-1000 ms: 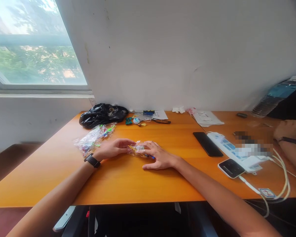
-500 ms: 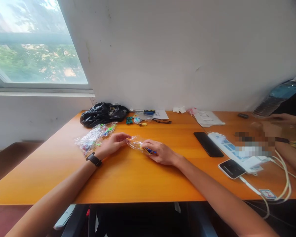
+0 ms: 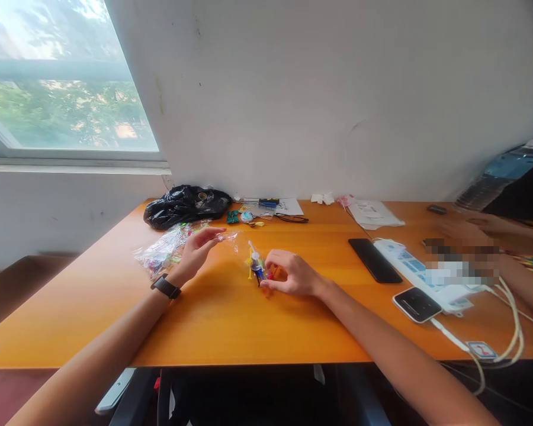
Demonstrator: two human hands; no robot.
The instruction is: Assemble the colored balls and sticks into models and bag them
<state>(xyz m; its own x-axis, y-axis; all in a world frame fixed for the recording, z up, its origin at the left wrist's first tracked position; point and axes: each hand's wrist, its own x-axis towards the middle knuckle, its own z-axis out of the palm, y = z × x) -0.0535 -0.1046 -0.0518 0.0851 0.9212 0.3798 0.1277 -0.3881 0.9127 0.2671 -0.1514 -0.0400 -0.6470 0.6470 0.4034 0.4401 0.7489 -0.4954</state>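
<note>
My left hand (image 3: 199, 253), with a black band on its wrist, pinches a small clear plastic bag (image 3: 232, 239) above the table. Just right of the bag, a loose cluster of small coloured plastic parts (image 3: 256, 265), yellow, white, blue and red, lies on the wood. My right hand (image 3: 291, 273) curves at its right edge, thumb and fingers apart, fingertips at the parts. Some red pieces show partly behind its fingers. What the parts make up is too small to tell.
Behind my left hand lies a larger clear bag of coloured pieces (image 3: 164, 251), near a black plastic bag (image 3: 186, 206). A screwdriver (image 3: 269, 202) and papers (image 3: 289, 206) lie by the wall. Rightward are a phone (image 3: 375, 260), a power strip (image 3: 402, 260) and another person's hand (image 3: 459, 234).
The clear bag has moved left with my left hand, away from my right hand. The coloured parts, earlier within the bag under my right hand, now lie outside it; my right fingers have spread.
</note>
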